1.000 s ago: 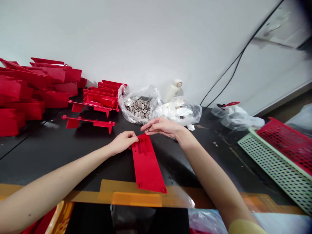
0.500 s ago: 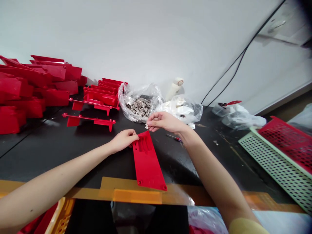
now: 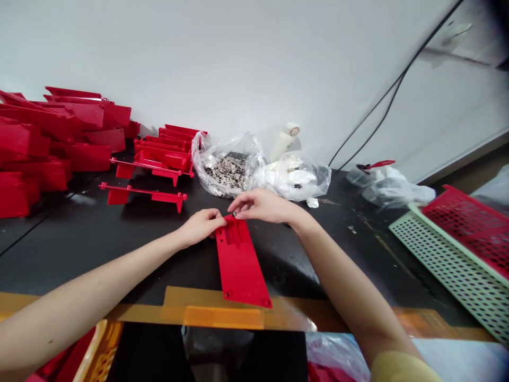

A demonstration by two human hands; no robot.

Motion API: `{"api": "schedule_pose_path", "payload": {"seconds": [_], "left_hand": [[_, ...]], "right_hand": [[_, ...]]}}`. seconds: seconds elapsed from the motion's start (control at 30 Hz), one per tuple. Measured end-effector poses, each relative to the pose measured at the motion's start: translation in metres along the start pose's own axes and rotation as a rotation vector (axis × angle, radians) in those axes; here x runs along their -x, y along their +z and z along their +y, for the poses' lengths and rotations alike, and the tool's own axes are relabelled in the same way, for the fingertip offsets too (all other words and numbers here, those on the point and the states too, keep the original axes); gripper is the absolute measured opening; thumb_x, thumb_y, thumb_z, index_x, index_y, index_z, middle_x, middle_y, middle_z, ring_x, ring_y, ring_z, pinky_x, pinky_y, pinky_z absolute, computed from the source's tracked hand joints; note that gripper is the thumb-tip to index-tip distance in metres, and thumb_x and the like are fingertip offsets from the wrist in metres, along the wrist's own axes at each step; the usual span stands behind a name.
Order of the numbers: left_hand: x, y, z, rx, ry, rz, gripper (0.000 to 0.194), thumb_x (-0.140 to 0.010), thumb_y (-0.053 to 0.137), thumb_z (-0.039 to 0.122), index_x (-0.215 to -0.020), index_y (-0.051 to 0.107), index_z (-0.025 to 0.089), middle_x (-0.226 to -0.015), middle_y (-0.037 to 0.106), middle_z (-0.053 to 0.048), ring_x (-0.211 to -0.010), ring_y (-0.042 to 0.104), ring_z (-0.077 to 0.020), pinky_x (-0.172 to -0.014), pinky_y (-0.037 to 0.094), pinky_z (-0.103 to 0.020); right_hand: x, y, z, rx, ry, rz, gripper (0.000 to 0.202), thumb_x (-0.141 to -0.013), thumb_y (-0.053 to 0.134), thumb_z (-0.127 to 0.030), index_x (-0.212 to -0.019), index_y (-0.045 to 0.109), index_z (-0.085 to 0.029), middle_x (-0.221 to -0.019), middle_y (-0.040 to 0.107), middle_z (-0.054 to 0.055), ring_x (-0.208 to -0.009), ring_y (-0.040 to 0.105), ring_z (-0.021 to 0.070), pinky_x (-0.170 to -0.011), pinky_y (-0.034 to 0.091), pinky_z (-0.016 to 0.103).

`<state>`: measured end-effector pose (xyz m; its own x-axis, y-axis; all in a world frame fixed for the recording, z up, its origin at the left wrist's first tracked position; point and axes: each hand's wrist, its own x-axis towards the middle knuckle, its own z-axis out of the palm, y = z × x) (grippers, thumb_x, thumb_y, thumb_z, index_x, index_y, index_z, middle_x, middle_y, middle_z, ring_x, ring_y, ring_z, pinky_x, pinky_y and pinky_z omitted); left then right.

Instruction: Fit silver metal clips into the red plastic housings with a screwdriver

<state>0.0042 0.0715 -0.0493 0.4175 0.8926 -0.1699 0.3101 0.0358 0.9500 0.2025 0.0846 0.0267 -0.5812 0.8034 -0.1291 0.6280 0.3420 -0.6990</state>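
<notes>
A flat red plastic part (image 3: 243, 268) lies at the middle of the black table, its near end over the front edge. My left hand (image 3: 203, 225) pinches its far left corner between thumb and fingers. At the far end of the part, my right hand (image 3: 254, 206) holds a small metal clip (image 3: 234, 214) in its fingertips, right at the part's edge. Just beyond the hands stands an open clear plastic bag (image 3: 228, 172) full of small metal clips.
Red parts (image 3: 159, 170) stand in a row at the left, with a larger red pile (image 3: 59, 138) beyond. A white bottle (image 3: 285, 142) and plastic bags (image 3: 296, 176) are at the back. Perforated baskets (image 3: 449, 265) stand at the right.
My right hand has moved left and slightly down, bringing the clip to the far edge of the red part. My left hand keeps its pinch on the corner.
</notes>
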Motion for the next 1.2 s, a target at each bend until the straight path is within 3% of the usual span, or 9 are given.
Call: {"api": "schedule_pose_path", "payload": {"seconds": [0.3, 0.83, 1.03, 1.2], "left_hand": [[0.000, 0.000, 0.000, 0.023, -0.010, -0.012, 0.027, -0.071, 0.058, 0.042, -0.065, 0.048, 0.019, -0.060, 0.052, 0.004, -0.056, 0.050, -0.0114, -0.056, 0.040, -0.023], [-0.002, 0.001, 0.001, 0.081, -0.010, -0.036, 0.029, -0.071, 0.059, 0.042, -0.064, 0.045, 0.018, -0.058, 0.048, 0.005, -0.055, 0.048, -0.0098, -0.054, 0.038, -0.022], [-0.002, 0.000, 0.002, 0.094, -0.021, -0.039, 0.029, -0.070, 0.059, 0.043, -0.064, 0.046, 0.018, -0.058, 0.048, 0.005, -0.056, 0.048, -0.0098, -0.055, 0.039, -0.022], [-0.001, 0.001, 0.001, 0.107, -0.025, -0.042, 0.030, -0.070, 0.059, 0.043, -0.064, 0.045, 0.018, -0.060, 0.049, 0.005, -0.059, 0.048, -0.0098, -0.057, 0.040, -0.022]], "right_hand": [[-0.003, 0.004, 0.004, 0.170, 0.012, 0.061, 0.007, -0.071, 0.072, -0.024, -0.073, 0.074, -0.018, -0.068, 0.071, 0.000, -0.064, 0.062, 0.0134, -0.058, 0.042, 0.023], [0.006, 0.006, -0.010, 0.438, -0.026, 0.080, 0.013, -0.078, 0.059, -0.014, -0.080, 0.072, -0.018, -0.071, 0.070, -0.001, -0.059, 0.057, 0.0095, -0.057, 0.037, 0.021], [0.007, 0.012, -0.018, 0.558, -0.044, 0.093, 0.016, -0.078, 0.059, -0.011, -0.079, 0.073, -0.017, -0.072, 0.071, 0.002, -0.064, 0.059, 0.0120, -0.061, 0.036, 0.024], [0.007, 0.020, -0.022, 0.675, -0.019, 0.128, 0.018, -0.079, 0.055, -0.010, -0.080, 0.073, -0.015, -0.079, 0.072, 0.007, -0.075, 0.063, 0.0195, -0.065, 0.036, 0.028]]}}
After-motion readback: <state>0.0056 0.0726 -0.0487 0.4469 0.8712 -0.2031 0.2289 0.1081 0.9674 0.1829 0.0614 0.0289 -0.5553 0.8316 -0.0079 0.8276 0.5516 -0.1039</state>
